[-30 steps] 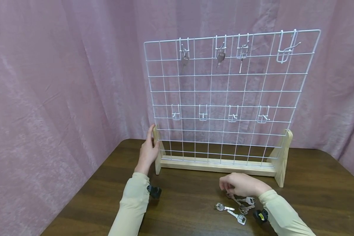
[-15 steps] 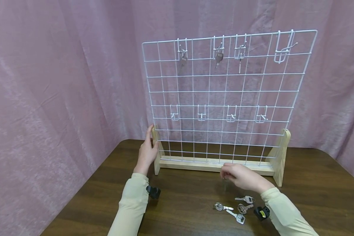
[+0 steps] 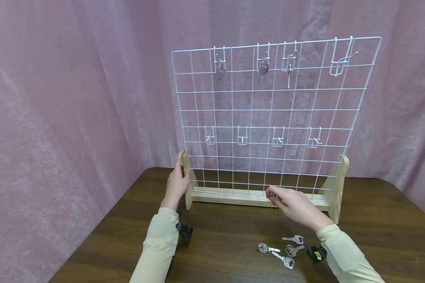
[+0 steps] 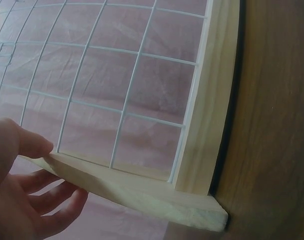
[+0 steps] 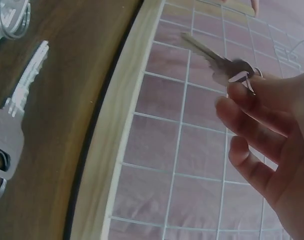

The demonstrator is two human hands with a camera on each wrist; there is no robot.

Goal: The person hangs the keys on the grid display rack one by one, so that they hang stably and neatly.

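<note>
A white wire grid (image 3: 251, 110) stands in a wooden base (image 3: 233, 198). My left hand (image 3: 177, 182) grips the left wooden upright, thumb on one side and fingers on the other in the left wrist view, at its edge (image 4: 137, 197). With thumb and fingertips my right hand (image 3: 294, 204) pinches a key ring in front of the base's bottom rail; the key (image 5: 219, 62) sticks out from the fingers in the right wrist view. Several loose keys (image 3: 284, 260) lie on the table below that hand.
Keys (image 3: 263, 68) hang on three upper hooks; the upper right hook (image 3: 340, 65) carries none. Four small hooks, one at the left (image 3: 210, 139), line the middle row. The brown table (image 3: 219, 243) lies before a pink curtain (image 3: 74, 98).
My right hand has lifted a key off the table and moved it up and forward to the base rail. The left hand stays on the upright.
</note>
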